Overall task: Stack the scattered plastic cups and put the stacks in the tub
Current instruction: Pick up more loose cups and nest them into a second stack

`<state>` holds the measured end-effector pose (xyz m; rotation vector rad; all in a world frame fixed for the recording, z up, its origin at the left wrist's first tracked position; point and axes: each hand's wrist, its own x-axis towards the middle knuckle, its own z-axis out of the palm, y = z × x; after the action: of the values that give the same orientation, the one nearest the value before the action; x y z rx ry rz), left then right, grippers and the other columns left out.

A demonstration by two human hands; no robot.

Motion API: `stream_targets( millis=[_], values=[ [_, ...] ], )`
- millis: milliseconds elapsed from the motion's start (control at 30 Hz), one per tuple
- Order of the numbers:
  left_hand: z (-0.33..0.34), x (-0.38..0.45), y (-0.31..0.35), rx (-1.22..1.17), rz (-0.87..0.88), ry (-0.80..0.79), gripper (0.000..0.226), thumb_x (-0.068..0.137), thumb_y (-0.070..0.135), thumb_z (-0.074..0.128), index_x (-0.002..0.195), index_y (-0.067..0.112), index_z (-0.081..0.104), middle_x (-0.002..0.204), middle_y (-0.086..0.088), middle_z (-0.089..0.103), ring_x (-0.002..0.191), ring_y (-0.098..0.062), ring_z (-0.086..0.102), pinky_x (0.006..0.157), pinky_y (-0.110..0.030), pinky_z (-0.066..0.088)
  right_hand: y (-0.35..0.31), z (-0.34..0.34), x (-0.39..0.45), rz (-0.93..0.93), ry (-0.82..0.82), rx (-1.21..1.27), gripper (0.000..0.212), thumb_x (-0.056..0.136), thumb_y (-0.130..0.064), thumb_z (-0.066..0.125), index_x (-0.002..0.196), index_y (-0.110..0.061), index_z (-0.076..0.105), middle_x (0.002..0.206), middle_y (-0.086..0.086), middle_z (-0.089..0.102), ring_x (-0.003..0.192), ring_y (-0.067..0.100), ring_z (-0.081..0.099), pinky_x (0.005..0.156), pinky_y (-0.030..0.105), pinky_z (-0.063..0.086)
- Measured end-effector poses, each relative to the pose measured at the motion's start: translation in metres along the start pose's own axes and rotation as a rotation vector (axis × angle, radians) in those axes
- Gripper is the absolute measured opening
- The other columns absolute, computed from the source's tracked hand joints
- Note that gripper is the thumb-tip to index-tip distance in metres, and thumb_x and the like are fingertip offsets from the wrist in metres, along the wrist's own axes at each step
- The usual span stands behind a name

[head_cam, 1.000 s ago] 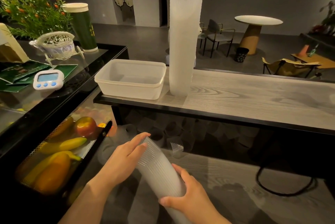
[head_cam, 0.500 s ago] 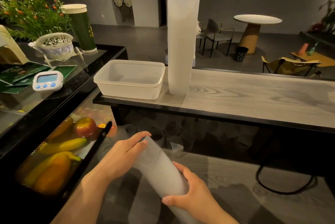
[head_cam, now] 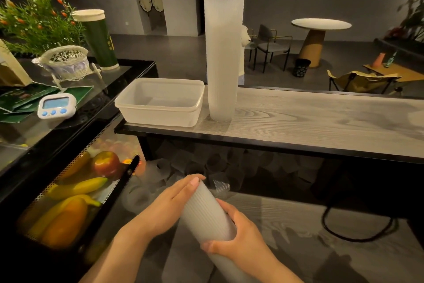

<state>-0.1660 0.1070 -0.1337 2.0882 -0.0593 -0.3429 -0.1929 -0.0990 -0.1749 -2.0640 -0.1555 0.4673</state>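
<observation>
Grey woodgrain counter [head_cam: 321, 120] above grip: empty tub [head_cam: 160, 101], upright cup stack [head_cam: 222, 58] | right hand [head_cam: 238, 239] grasps tilted ribbed cup stack [head_cam: 206, 211] | left hand [head_cam: 169, 204] flat, released, against its upper end

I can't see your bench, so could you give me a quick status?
Right hand grips cup stack; left hand flat on its end. Tub empty. Nothing blocking.

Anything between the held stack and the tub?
Nothing visible blocks it. The held stack sits low, in front of the counter; its front edge lies between it and the tub. The tall stack stands just right of the tub.
</observation>
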Motion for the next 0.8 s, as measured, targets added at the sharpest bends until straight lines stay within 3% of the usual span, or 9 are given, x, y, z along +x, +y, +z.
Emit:
stream_targets(
  millis=[133,200,233,300,367,467,600,667,800],
  values=[
    [0.002,-0.001,0.004,-0.01,-0.015,-0.131,0.047,0.092,0.074,0.027,0.137,0.063,0.036,0.14,0.031,0.037,0.122,0.01,0.04,0.098,-0.016,0.033,0.004,-0.003,-0.002,0.019,-0.005,0.013,0.098,0.051,-0.064,0.08,0.133,-0.063,0.026,0.123,-0.025,0.042,0.111,0.003,0.048,0.099,0.031,0.048],
    [-0.004,0.01,0.0,-0.022,-0.039,-0.149,0.052,0.092,0.076,0.025,0.139,0.061,0.039,0.146,0.027,0.037,0.132,0.005,0.037,0.113,-0.03,0.029,0.008,-0.005,-0.002,0.036,-0.006,0.014,0.1,0.051,-0.068,0.08,0.134,-0.064,0.025,0.125,-0.024,0.043,0.112,0.002,0.047,0.1,0.03,0.047],
    [-0.011,0.019,-0.003,-0.041,-0.053,-0.062,0.054,0.094,0.075,0.026,0.14,0.054,0.045,0.149,0.02,0.041,0.136,-0.003,0.038,0.116,-0.036,0.027,0.009,-0.006,-0.002,0.039,0.0,0.023,0.1,0.05,-0.069,0.08,0.135,-0.065,0.026,0.126,-0.024,0.043,0.113,0.001,0.047,0.101,0.03,0.046],
    [-0.03,0.045,-0.02,-0.015,-0.112,0.271,0.051,0.101,0.057,0.037,0.139,0.028,0.055,0.145,-0.001,0.052,0.136,-0.022,0.045,0.114,-0.038,0.03,0.01,-0.009,-0.002,0.049,0.006,0.023,0.1,0.051,-0.071,0.079,0.136,-0.065,0.024,0.126,-0.026,0.042,0.113,0.002,0.047,0.1,0.03,0.047],
    [-0.056,0.073,-0.042,0.266,-0.203,0.456,0.046,0.101,0.039,0.051,0.141,0.018,0.052,0.144,-0.014,0.051,0.132,-0.034,0.047,0.109,-0.041,0.037,0.014,-0.013,-0.001,0.073,0.019,0.006,0.101,0.052,-0.073,0.077,0.136,-0.063,0.022,0.126,-0.027,0.041,0.112,0.003,0.047,0.099,0.031,0.048],
    [-0.077,0.099,-0.08,0.751,-0.3,0.313,0.054,0.094,0.034,0.057,0.146,0.027,0.044,0.148,-0.018,0.04,0.129,-0.04,0.045,0.104,-0.046,0.043,0.022,-0.018,-0.003,0.137,0.049,-0.021,0.099,0.049,-0.079,0.075,0.13,-0.067,0.019,0.127,-0.025,0.041,0.113,0.004,0.047,0.1,0.035,0.048],
    [-0.076,0.115,-0.102,0.883,-0.381,0.181,0.066,0.086,0.04,0.068,0.145,0.032,0.039,0.145,-0.012,0.038,0.135,-0.035,0.037,0.104,-0.043,0.044,0.028,-0.017,-0.003,0.201,0.06,-0.005,0.094,0.044,-0.08,0.077,0.119,-0.072,0.022,0.124,-0.024,0.043,0.112,0.006,0.048,0.1,0.035,0.048],
    [-0.077,0.12,-0.109,0.957,-0.376,0.184,0.07,0.082,0.047,0.071,0.143,0.034,0.04,0.141,-0.005,0.04,0.138,-0.03,0.033,0.105,-0.043,0.043,0.028,-0.016,-0.001,0.209,0.05,0.007,0.099,0.043,-0.079,0.078,0.125,-0.07,0.023,0.126,-0.023,0.043,0.114,0.006,0.047,0.101,0.035,0.048],
    [-0.078,0.127,-0.113,0.989,-0.272,0.223,0.051,0.085,0.045,0.068,0.131,0.027,0.055,0.127,-0.003,0.055,0.124,-0.025,0.049,0.098,-0.034,0.045,0.03,-0.016,0.001,0.217,0.024,-0.005,0.106,0.043,-0.081,0.077,0.132,-0.065,0.023,0.129,-0.023,0.042,0.117,0.005,0.046,0.102,0.034,0.047]
  ],
)
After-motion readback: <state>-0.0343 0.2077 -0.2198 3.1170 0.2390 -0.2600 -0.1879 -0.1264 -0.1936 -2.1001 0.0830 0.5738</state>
